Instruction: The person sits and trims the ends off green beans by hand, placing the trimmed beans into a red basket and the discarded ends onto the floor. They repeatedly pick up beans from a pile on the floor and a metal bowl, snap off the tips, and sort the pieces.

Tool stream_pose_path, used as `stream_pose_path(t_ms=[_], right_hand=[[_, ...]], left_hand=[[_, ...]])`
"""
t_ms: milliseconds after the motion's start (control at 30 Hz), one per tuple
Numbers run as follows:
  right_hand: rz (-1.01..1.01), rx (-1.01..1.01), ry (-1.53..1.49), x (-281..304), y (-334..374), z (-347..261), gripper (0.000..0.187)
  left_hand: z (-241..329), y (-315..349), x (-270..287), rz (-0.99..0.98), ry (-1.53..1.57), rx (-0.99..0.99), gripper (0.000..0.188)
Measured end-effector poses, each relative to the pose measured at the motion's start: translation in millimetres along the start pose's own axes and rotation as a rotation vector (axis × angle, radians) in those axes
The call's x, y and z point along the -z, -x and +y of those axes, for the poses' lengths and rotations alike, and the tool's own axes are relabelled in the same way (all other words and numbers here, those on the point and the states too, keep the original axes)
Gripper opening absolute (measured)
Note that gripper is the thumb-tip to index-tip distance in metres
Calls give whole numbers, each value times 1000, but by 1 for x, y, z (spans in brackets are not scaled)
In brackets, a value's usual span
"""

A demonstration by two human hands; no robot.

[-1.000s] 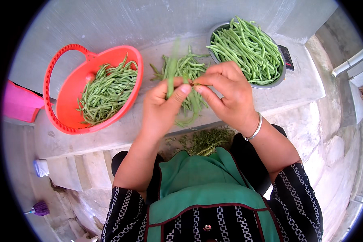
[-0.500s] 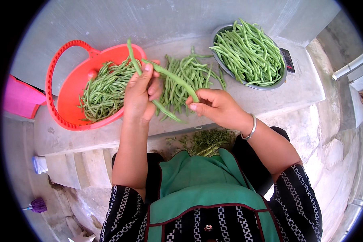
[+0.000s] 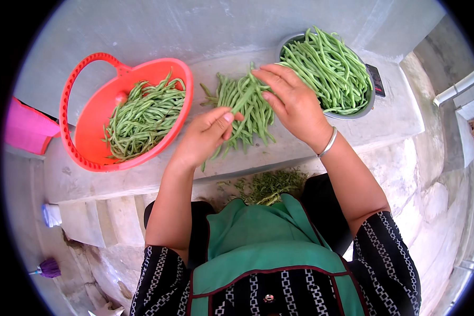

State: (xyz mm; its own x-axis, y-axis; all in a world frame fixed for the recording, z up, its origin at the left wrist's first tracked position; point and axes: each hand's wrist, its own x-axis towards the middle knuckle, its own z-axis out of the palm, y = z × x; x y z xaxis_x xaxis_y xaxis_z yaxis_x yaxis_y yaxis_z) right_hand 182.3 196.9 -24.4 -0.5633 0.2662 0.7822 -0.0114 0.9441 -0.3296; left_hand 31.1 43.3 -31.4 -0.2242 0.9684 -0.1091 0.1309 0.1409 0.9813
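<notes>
Head view. Left hand [image 3: 205,136]: grip clamped on one green bean [image 3: 242,100], long, slim, smooth, slanting far-right above the loose bean pile [image 3: 259,120] on the grey table [image 3: 366,126]. Right hand [image 3: 298,108]: thumb and fingers apart near the bean's far end; contact cannot be told. Left, red basket [image 3: 89,132] of beans; far right, heaped bowl [image 3: 373,98]. Black device [image 3: 375,80] beside it, markings too small to read.
</notes>
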Motion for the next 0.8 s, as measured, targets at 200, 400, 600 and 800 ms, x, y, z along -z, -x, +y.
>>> stream_pose_path(t_ms=[200,400,600,800], right_hand=[[-202,17,32,9,12,6,11],[-180,-88,-145,15,9,-17,15],[-261,-42,-68,20,9,-17,11],[-563,-323,-827,35,5,-26,10]], left_hand=[[-1,2,-3,71,-349,-150,27],[6,1,-22,195,-369,-372,25],[14,6,-20,261,-442,-391,17],[5,11,-3,-172,61,-329,13]])
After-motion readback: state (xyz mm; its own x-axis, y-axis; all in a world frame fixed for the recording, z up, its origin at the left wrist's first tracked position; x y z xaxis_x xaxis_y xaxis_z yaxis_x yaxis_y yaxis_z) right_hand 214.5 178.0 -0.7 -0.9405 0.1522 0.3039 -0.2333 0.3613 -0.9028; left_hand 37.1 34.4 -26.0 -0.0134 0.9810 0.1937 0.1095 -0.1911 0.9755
